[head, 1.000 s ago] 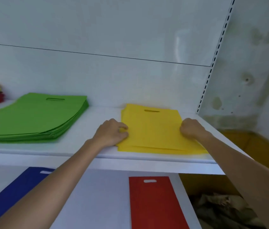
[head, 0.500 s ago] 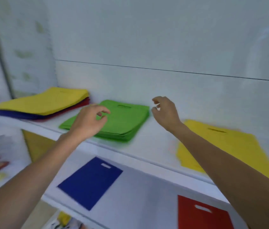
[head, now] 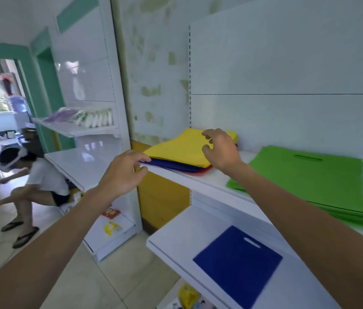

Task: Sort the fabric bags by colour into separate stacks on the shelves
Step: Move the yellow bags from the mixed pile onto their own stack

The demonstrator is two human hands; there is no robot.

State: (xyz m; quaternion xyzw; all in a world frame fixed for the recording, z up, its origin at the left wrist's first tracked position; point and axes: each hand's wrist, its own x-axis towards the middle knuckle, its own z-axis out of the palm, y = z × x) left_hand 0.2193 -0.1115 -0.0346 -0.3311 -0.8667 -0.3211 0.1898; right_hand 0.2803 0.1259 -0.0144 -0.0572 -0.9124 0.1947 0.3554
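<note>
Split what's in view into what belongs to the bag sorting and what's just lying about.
Job:
mixed pile, yellow over blue and red
green stack
blue bag on the lower shelf
left hand at the pile's corner
right hand above it

Lying about:
white packets on the far shelf
red snack packet
water bottle
crouching person

Nothing legible from where I stand. The red packet [head: 110, 212] on the low shelf [head: 96, 236] carries white lettering too blurred to read, and the white packs [head: 93, 118] further back show only green smudges.
</note>
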